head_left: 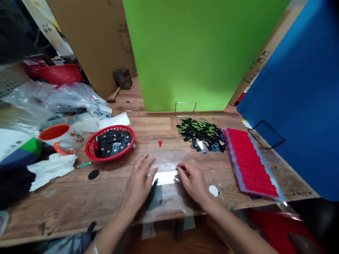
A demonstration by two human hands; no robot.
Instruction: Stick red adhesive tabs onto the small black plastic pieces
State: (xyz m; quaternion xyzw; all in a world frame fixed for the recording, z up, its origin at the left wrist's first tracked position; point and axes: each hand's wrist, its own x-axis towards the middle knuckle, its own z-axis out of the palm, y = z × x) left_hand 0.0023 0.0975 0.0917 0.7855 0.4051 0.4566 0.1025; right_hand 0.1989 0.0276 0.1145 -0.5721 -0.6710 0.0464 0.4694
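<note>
My left hand [140, 181] rests on a clear glossy sheet [169, 192] at the table's front, its fingers apart and nothing visible in them. Across a bright glare patch, my right hand [194, 181] has its thumb and fingers curled together in a pinch. Whatever it may hold is hidden. A small red T-shaped piece [160, 143] lies beyond both hands. Behind my right hand is a loose heap of flat dark strips [202, 132], some reflecting green. To the left, a red basket [91, 155] contains black flat pieces with silvery dots [112, 143].
At right, rows of red pieces [251, 158] lie on a clear tray. A white disc [213, 191] is beside my right wrist. An orange-rimmed mug [59, 137], crumpled tissue [55, 169] and plastic bags [60, 97] crowd the left. Green [185, 53] and blue [299, 106] panels stand behind.
</note>
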